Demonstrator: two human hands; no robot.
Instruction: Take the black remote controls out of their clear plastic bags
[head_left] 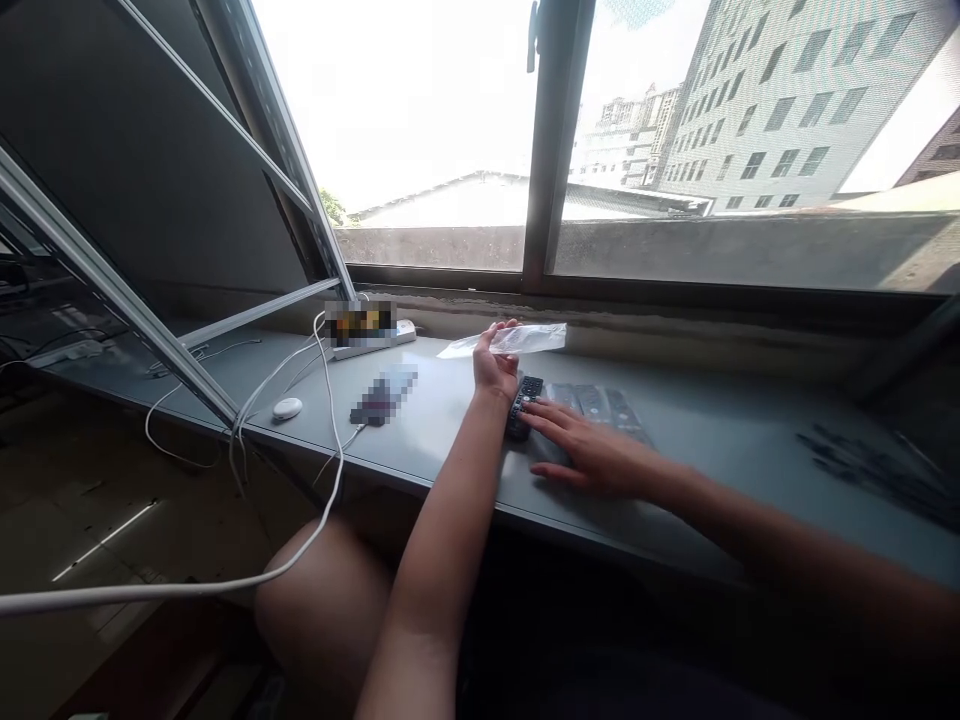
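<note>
My left hand (496, 368) is raised just over the desk, palm partly up, its fingers closed on a clear plastic bag (536, 338). The bag looks flat and spreads out to both sides of the hand. Beside my left wrist, a black remote control (532, 386) with several buttons lies on the desk. My right hand (585, 448) reaches in from the right with fingers stretched out, their tips on the remote's near part, thumb apart. Behind that hand lie several dark remotes in clear plastic wrapping (600, 402), partly covered by it.
Dark long items (877, 470) lie in shadow at the desk's right. A phone-like object (382, 395), a white round case (287, 408) and a power strip (375, 342) are on the left. A white cable (335, 470) hangs across the front edge; metal shelf bars (142, 310) slant nearby.
</note>
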